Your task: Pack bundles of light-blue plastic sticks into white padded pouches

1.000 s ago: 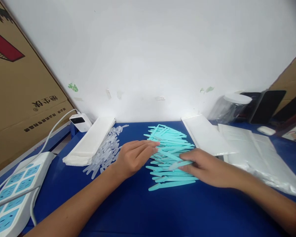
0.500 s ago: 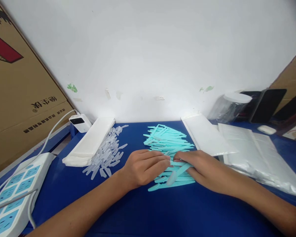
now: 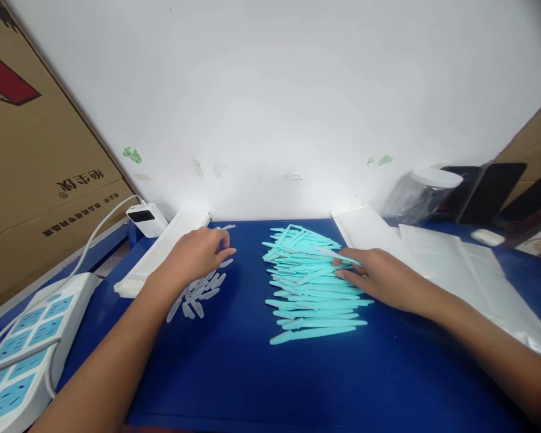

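My left hand [image 3: 201, 252] hovers over the pile of small clear plastic blade covers [image 3: 198, 294], hiding part of it. Its fingers are curled, with thumb and forefinger a little apart and nothing seen between them. My right hand [image 3: 374, 273] pinches a teal eyebrow razor [image 3: 349, 259] between thumb and fingers. A pale cover seems to sit on the tip that points left. Below that hand, many teal eyebrow razors [image 3: 315, 304] lie in a loose row, mostly with their handles to the right.
White flat packs [image 3: 139, 264] lie at the left and a white sleeve [image 3: 360, 225] at the right, near silvery pouches [image 3: 460, 264]. A power strip [image 3: 27, 349], a white device on a cable [image 3: 148, 220], a lidded clear jar [image 3: 426, 192] and a phone [image 3: 491, 192] stand around the blue table [image 3: 252, 385].
My hands have come apart. The left has gone left to the clear covers; the right has moved slightly right and away from me with a razor, uncovering more of the teal row.
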A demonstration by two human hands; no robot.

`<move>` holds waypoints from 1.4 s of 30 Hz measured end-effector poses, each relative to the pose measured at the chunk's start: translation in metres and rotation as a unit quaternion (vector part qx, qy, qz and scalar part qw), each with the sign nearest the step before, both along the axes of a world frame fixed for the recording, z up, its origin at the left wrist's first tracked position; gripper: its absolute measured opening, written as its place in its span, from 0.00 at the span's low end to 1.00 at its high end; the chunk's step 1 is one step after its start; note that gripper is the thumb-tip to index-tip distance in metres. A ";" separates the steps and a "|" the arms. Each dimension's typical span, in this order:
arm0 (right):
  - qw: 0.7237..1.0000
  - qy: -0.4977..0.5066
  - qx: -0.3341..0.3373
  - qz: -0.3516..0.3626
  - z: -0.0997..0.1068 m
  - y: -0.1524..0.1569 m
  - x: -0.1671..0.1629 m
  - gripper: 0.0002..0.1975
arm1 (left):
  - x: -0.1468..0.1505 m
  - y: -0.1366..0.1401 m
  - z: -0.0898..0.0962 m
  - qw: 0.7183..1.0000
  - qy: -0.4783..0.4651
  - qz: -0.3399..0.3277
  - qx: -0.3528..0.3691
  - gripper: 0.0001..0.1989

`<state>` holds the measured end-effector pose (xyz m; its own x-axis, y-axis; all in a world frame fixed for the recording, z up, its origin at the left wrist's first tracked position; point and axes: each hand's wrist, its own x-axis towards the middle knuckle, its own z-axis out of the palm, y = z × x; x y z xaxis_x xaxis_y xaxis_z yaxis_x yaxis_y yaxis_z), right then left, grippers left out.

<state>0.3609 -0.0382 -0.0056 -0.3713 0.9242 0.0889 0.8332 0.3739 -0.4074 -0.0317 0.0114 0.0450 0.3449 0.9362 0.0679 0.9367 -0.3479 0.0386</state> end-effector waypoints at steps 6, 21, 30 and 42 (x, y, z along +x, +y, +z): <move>1.000 -0.019 0.006 0.011 -0.004 -0.001 -0.004 0.18 | -0.035 0.010 0.003 0.979 -0.039 0.009 -0.198 0.21; 0.998 0.048 0.004 -0.031 0.015 -0.007 -0.003 0.18 | -0.017 0.020 -0.026 0.987 -0.079 -0.052 -0.131 0.11; 0.997 0.071 0.017 -0.012 0.017 -0.009 -0.010 0.17 | -0.004 0.013 -0.035 0.988 -0.094 -0.074 -0.097 0.11; 0.989 0.149 -0.011 -0.005 0.020 -0.014 -0.012 0.21 | 0.032 0.002 -0.025 0.860 -0.487 -0.089 -0.126 0.20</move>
